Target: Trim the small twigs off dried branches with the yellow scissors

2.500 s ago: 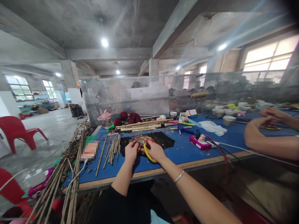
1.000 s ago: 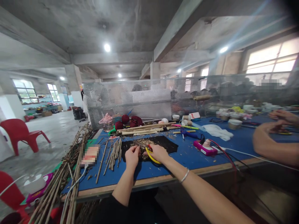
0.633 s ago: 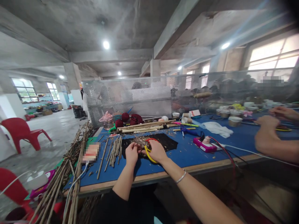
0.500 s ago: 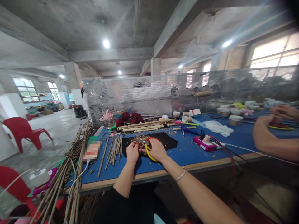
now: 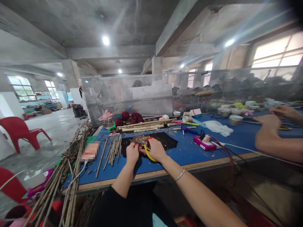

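Observation:
My right hand is closed round the scissors, which have one red and one yellow handle. Their metal blades point left, close to the fingertips of my left hand. Those left fingers are pinched together; whatever sits between them is too small and hidden to name. Both hands are over a black cloth strewn with pale chips and scraps. Just left of the cloth lie several short cut sticks on the blue table.
Long thin branches lean along the table's left end, beside a phone-like blurred object on a cable. Behind the cloth are pale rods and dark red yarn balls. A purple power strip is right; another person's arm reaches in there.
The whole view has shifted slightly, so things appear a little further left. Both hands stay over the cloth, the right one still holding the scissors.

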Available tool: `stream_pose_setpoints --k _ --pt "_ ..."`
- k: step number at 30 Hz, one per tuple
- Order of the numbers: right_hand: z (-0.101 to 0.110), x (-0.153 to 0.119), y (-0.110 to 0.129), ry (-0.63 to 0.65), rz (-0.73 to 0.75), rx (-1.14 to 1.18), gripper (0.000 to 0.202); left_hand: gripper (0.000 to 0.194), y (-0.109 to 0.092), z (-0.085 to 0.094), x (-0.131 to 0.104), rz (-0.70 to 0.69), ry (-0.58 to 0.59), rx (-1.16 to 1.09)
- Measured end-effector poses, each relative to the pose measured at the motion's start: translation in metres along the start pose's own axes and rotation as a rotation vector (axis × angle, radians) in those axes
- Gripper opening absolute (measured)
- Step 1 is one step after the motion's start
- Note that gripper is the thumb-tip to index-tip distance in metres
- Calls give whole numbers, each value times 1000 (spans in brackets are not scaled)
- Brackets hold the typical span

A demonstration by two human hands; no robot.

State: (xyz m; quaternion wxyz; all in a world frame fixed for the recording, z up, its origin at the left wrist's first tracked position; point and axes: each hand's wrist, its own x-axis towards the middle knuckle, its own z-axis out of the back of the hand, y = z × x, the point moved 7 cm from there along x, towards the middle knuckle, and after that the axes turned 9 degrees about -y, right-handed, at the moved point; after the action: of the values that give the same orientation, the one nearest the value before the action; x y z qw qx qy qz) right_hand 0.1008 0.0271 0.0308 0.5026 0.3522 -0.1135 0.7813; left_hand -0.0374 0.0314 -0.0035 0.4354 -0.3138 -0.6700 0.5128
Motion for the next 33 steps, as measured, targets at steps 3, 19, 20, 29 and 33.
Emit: stream_pose_setpoints --k 3,19,20,29,33 --pt "-3 0 -2 56 -27 8 48 20 -5 1 -1 -70 5 45" --pt "-8 -3 -8 229 -187 -82 56 24 -13 2 -2 -98 -18 72" --pt "-8 -3 -8 235 -194 -83 56 25 -10 2 -1 -77 -25 62" --pt "-11 -3 -9 231 -205 -73 56 24 4 9 6 6 -118 22" --pt "-15 -4 -10 233 -201 -52 55 24 4 13 6 30 -157 48"
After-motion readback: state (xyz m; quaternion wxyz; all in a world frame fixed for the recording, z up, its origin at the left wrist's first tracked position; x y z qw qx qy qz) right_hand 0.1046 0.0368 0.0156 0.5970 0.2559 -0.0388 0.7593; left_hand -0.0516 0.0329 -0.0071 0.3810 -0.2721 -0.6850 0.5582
